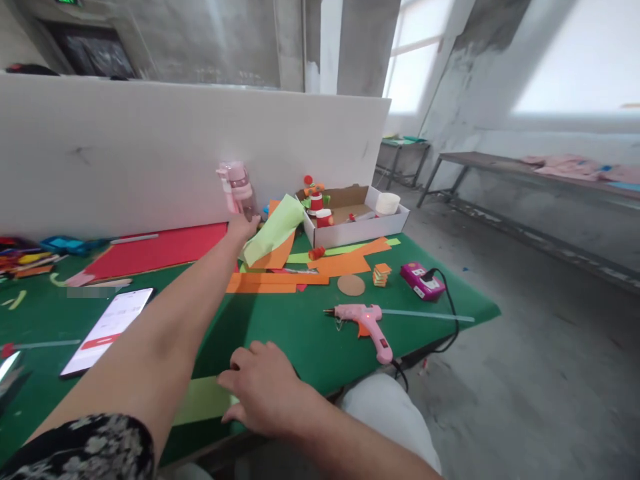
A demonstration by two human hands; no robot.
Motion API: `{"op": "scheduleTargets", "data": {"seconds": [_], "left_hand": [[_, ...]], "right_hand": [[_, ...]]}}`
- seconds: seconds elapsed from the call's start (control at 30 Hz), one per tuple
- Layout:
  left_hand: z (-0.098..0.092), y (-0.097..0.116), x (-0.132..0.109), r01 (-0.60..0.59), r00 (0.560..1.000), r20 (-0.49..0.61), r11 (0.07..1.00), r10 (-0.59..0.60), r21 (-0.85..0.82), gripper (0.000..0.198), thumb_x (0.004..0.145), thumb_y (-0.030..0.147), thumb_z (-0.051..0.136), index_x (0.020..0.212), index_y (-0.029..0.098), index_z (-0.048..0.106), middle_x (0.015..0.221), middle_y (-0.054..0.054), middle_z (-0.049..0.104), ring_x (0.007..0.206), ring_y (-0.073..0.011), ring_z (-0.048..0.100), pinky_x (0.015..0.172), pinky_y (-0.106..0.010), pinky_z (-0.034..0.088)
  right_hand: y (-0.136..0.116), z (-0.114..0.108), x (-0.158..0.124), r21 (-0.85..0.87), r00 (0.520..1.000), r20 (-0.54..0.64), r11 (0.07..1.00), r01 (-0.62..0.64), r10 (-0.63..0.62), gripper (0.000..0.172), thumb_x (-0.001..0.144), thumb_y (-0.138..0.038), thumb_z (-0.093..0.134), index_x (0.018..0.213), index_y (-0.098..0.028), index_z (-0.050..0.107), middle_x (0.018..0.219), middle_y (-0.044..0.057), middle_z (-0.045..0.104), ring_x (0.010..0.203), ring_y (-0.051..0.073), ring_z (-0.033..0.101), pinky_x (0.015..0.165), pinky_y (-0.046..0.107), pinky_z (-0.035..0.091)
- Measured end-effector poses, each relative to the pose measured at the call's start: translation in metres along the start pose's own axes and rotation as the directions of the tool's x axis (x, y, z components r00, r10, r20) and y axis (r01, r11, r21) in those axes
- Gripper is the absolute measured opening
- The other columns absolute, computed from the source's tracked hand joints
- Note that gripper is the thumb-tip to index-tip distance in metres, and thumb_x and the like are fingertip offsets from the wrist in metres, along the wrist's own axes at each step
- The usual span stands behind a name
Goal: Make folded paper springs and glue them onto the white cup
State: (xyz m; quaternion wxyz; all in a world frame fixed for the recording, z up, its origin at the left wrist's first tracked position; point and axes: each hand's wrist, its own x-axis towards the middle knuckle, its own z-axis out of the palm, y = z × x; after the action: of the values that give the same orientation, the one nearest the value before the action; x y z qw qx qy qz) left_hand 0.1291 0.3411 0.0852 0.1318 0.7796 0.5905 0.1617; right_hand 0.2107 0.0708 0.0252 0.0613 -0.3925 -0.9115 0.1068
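My left hand [243, 227] reaches far across the table to the foot of a pink water bottle [239, 187]. Beside its fingers rises a curled sheet of light green paper [275, 230]; the fingers are partly hidden, and whether they grip anything I cannot tell. Near the front edge, my right hand [263, 387] is curled with thumb and forefinger around the end of a light green paper strip [203, 400] lying flat. To the right of that hand lies a pink hot glue gun [363, 320], a clear glue stick [430, 315] projecting from its back.
A white box [357, 230] holds a roll of tape [387, 203] and small red-and-white figures. Orange paper [345, 263], a brown disc [351, 285] and a purple power socket [423, 281] with a black cord lie right. A phone [107, 330] and red board [160, 252] lie left. A white partition [175, 147] stands behind.
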Motion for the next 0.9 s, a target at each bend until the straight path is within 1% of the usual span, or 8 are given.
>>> {"op": "scheduleTargets", "data": {"seconds": [0.1,0.2,0.33,0.43,0.53,0.6,0.77,0.9], "left_hand": [[-0.023,-0.007,-0.045,-0.056,0.985,-0.159,0.997,0.063,0.046,0.038,0.101,0.028,0.037,0.126,0.008,0.057,0.135,-0.017,0.06,0.128,-0.0309,0.054,0.104,-0.045,0.044],[-0.034,-0.03,-0.135,-0.196,0.967,-0.149,0.978,0.204,0.067,0.034,0.095,0.031,0.043,0.114,0.013,0.066,0.128,-0.014,0.067,0.123,-0.0259,0.057,0.106,-0.041,0.044],[-0.011,-0.085,-0.27,-0.48,0.838,-0.21,0.863,0.504,0.154,0.033,0.096,0.034,0.038,0.106,0.028,0.069,0.106,-0.005,0.076,0.107,-0.023,0.067,0.095,-0.038,0.052],[0.021,-0.117,-0.336,-0.501,0.791,-0.232,0.817,0.567,0.286,0.044,0.096,0.037,0.041,0.136,0.032,0.056,0.128,-0.004,0.071,0.121,-0.026,0.063,0.094,-0.039,0.052],[0.046,-0.123,-0.368,-0.497,0.777,-0.199,0.776,0.597,0.388,0.065,0.096,0.049,0.04,0.157,0.026,0.03,0.136,-0.01,0.066,0.122,-0.0316,0.063,0.096,-0.044,0.049],[0.056,-0.117,-0.378,-0.475,0.777,-0.214,0.775,0.592,0.417,0.069,0.097,0.048,0.04,0.158,0.02,0.025,0.136,-0.015,0.065,0.122,-0.0344,0.062,0.099,-0.046,0.045],[0.063,-0.109,-0.387,-0.419,0.791,-0.288,0.821,0.54,0.388,0.047,0.097,0.029,0.046,0.144,0.024,0.048,0.128,-0.012,0.07,0.116,-0.031,0.065,0.095,-0.042,0.046],[0.059,-0.116,-0.388,-0.491,0.765,-0.311,0.823,0.564,0.286,0.037,0.096,0.026,0.051,0.132,0.028,0.057,0.119,-0.009,0.074,0.107,-0.0289,0.068,0.093,-0.042,0.049]], "right_hand": [[-0.003,0.0,-0.004,-0.007,0.999,0.005,0.999,0.045,-0.045,0.024,0.09,-0.032,0.069,0.11,-0.02,0.067,0.109,0.006,0.066,0.1,0.026,0.06,0.078,0.038,0.054],[-0.015,0.003,-0.01,-0.002,0.995,-0.065,0.997,0.073,-0.073,0.028,0.088,-0.021,0.068,0.114,-0.014,0.063,0.108,0.009,0.066,0.096,0.025,0.06,0.075,0.036,0.054],[-0.037,0.021,-0.021,0.02,0.983,-0.178,0.999,0.04,-0.036,0.06,0.09,-0.046,0.067,0.13,-0.005,0.053,0.129,0.016,0.062,0.109,0.027,0.059,0.093,0.039,0.052],[-0.047,0.038,-0.031,-0.039,0.98,-0.198,0.999,0.016,-0.023,0.082,0.087,-0.06,0.065,0.14,-0.001,0.046,0.146,0.02,0.053,0.131,0.031,0.048,0.113,0.044,0.04],[-0.049,0.049,-0.041,-0.092,0.979,-0.205,0.996,0.002,-0.021,0.069,0.093,-0.051,0.061,0.142,-0.005,0.047,0.148,0.016,0.053,0.138,0.028,0.043,0.118,0.044,0.033],[-0.047,0.053,-0.047,-0.099,0.975,-0.221,0.995,0.001,-0.023,0.052,0.099,-0.041,0.056,0.14,-0.011,0.05,0.146,0.011,0.057,0.137,0.024,0.046,0.119,0.041,0.032],[-0.033,0.058,-0.053,-0.051,0.959,-0.283,0.999,0.018,-0.032,0.03,0.102,-0.023,0.047,0.129,-0.02,0.061,0.129,0.007,0.068,0.124,0.019,0.054,0.113,0.038,0.038],[-0.019,0.059,-0.058,-0.005,0.932,-0.362,1.0,-0.001,-0.001,0.026,0.102,-0.029,0.05,0.119,-0.019,0.066,0.116,0.008,0.072,0.111,0.02,0.059,0.099,0.035,0.045]]}}
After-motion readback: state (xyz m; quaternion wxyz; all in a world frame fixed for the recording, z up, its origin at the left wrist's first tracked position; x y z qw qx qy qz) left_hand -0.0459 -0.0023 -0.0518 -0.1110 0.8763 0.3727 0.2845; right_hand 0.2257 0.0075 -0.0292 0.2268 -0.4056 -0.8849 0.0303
